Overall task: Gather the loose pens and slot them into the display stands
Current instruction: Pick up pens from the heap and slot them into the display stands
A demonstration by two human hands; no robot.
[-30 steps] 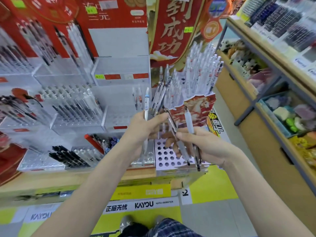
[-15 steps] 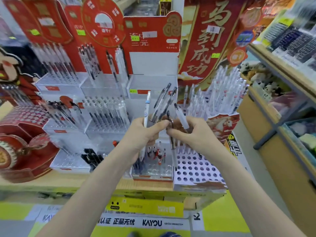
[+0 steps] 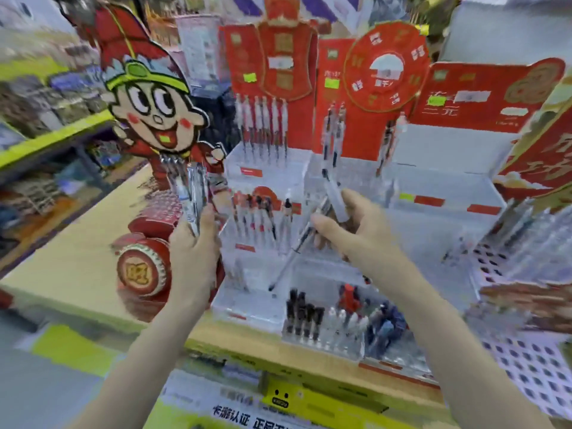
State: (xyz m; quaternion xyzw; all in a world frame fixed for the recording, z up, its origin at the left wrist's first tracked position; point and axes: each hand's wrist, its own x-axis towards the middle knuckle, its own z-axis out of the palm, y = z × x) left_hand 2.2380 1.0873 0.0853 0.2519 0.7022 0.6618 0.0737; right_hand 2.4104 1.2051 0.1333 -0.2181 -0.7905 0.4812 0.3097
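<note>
Hands have parted since half a second ago; view swung left, blurred. Left hand (image 3: 193, 252) now grips a clear pen bundle (image 3: 190, 193) upright, in front of the cartoon cutout (image 3: 154, 97). Right hand (image 3: 349, 230) pinches several pens (image 3: 332, 196), one slanting down over the acrylic stands (image 3: 266, 181). Black pens (image 3: 303, 311) sit in the front stand's lowest row.
</note>
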